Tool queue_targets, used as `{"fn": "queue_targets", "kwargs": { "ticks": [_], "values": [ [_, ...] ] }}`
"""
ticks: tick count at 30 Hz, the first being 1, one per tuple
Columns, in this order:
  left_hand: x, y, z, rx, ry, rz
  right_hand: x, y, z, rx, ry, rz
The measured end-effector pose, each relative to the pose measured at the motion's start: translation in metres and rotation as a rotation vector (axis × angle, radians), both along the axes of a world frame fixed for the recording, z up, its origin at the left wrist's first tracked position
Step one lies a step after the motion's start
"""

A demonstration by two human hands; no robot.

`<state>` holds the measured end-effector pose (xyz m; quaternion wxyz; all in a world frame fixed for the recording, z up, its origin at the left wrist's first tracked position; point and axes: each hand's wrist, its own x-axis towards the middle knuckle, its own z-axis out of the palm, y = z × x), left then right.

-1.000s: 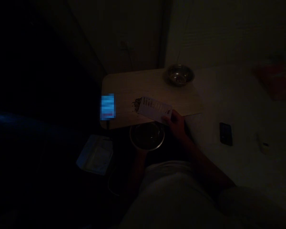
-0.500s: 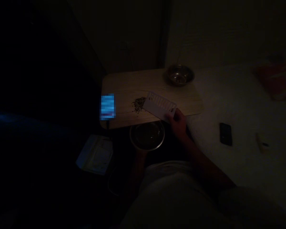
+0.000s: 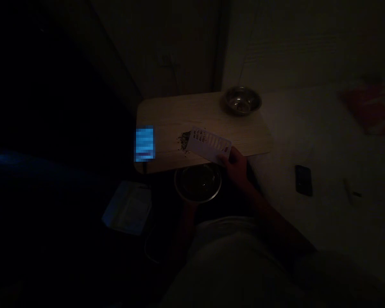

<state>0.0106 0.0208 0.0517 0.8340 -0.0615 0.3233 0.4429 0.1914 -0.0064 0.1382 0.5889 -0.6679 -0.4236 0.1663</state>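
In dim light, my right hand [image 3: 236, 166] is closed on the right end of a flat, pale slotted piece [image 3: 205, 149]. It is tilted low over the small wooden table [image 3: 167, 113], and its left end covers part of a pile of dark small bits, perhaps seeds or grains [image 3: 183, 142]. Dark bits also show through its left slots. My left hand [image 3: 190, 208] grips the near rim of a metal bowl [image 3: 199, 200] just below the table's front edge. Most of that hand's fingers are hidden beneath the bowl.
A second metal bowl [image 3: 243, 102] stands at the table's back right. At the left edge glows a blurred-out screen [image 3: 144, 143]. A pale packet or box [image 3: 128, 209] lies lower left. On the light surface at right are a dark phone [image 3: 303, 180] and a red item [image 3: 372, 107].
My right hand has moved the slotted piece slightly left, further over the pile. Dark bits now show at its left slots. My left hand and the bowl have stayed put.
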Motion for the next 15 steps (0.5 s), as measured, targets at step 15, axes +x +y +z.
{"fn": "queue_targets", "kwargs": {
  "ticks": [15],
  "values": [
    [0.0006, 0.0006, 0.0034, -0.003, -0.012, 0.024, 0.0, -0.0031, 0.0012, -0.014, 0.075, 0.04]
  ]
}}
